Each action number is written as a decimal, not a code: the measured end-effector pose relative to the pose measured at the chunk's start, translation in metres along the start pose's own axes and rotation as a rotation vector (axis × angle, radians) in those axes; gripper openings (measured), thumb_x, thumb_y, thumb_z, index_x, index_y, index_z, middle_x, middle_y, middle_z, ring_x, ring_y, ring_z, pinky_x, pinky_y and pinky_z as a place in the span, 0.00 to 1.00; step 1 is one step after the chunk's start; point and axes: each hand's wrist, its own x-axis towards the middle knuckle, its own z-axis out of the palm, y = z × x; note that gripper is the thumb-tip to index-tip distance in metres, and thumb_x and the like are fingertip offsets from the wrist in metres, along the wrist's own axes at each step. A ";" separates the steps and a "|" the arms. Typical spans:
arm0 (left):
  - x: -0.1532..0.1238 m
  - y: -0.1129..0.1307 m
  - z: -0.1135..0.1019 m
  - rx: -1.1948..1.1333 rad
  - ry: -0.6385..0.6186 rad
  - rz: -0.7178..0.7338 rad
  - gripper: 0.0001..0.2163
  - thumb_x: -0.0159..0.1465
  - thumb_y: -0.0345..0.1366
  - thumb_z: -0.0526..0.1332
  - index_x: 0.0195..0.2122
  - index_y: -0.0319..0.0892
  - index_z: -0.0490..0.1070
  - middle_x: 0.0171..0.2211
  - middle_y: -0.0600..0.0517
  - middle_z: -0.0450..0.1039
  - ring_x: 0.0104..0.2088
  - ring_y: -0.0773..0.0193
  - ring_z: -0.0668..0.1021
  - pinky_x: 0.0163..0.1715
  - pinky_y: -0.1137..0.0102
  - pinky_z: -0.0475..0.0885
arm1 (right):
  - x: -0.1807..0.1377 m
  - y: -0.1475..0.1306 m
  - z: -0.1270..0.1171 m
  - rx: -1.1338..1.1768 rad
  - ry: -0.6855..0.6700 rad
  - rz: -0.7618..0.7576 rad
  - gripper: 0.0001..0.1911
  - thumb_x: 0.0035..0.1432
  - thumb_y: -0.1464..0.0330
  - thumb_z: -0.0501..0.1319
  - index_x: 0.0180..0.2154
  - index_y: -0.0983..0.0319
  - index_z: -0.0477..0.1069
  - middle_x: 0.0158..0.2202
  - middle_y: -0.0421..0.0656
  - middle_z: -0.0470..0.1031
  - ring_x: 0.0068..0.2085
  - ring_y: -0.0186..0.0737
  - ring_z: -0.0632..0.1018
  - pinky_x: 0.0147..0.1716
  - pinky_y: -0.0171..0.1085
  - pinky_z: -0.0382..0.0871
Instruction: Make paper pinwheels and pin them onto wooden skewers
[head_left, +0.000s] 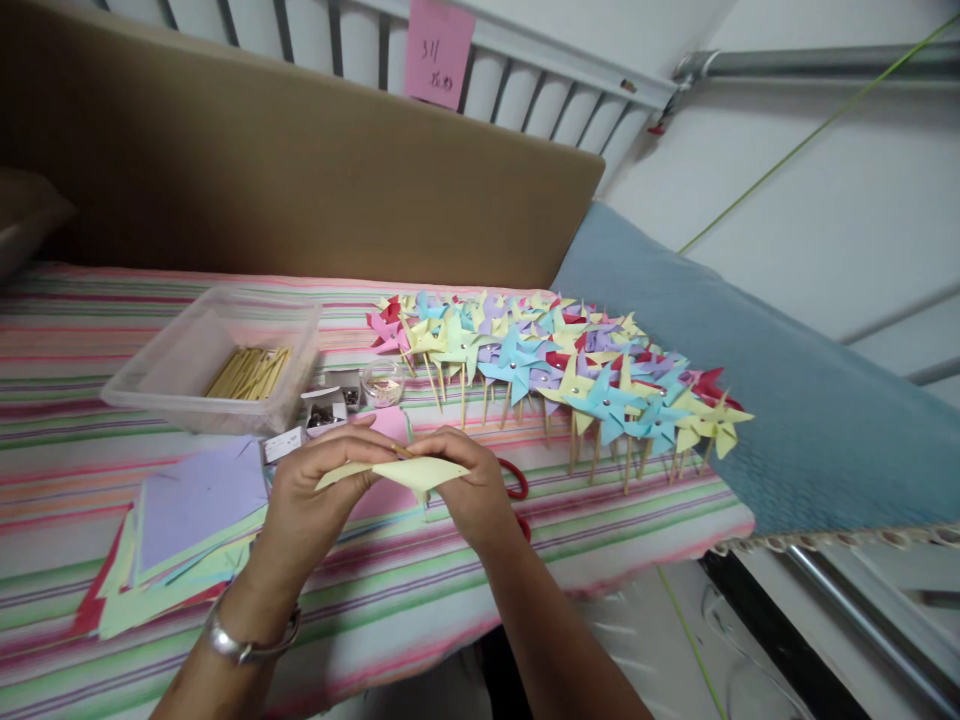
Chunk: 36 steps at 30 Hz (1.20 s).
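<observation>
A pale yellow paper pinwheel piece (412, 472) with curved, cut edges is held level between both hands above the near edge of the table. My left hand (330, 465) pinches its left side, thumb below and fingers above. On the other side, my right hand (465, 480) is closed on the paper's right part. A short tan stick-like bit (403, 452) shows between the fingertips; its full length is hidden. Under the hands lies pink paper (382, 497), and red-handled scissors (516, 480) are partly covered by my right hand.
A clear plastic tub (150, 395) holds thin wooden sticks (251, 373). Beside it are small boxes of metal fasteners (326, 410) and a round clear container (382, 385). Coloured paper sheets (202, 500) lie left. Many finished pinwheels (607, 400) stand right. Cardboard (337, 190) rises behind.
</observation>
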 end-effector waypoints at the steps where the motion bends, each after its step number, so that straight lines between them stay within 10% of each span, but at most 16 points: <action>1: 0.000 0.000 0.000 0.000 0.004 -0.008 0.03 0.58 0.31 0.65 0.30 0.46 0.78 0.33 0.51 0.80 0.36 0.59 0.79 0.55 0.55 0.66 | 0.000 -0.001 0.000 0.002 0.002 0.001 0.12 0.41 0.75 0.59 0.27 0.58 0.79 0.26 0.39 0.71 0.28 0.35 0.71 0.24 0.31 0.64; 36: -0.001 -0.004 0.001 0.003 0.001 -0.032 0.03 0.58 0.32 0.65 0.29 0.46 0.78 0.31 0.52 0.80 0.34 0.60 0.80 0.59 0.51 0.59 | -0.007 0.003 0.001 -0.170 0.018 -0.178 0.13 0.48 0.77 0.57 0.31 0.59 0.79 0.27 0.40 0.73 0.30 0.36 0.73 0.29 0.33 0.66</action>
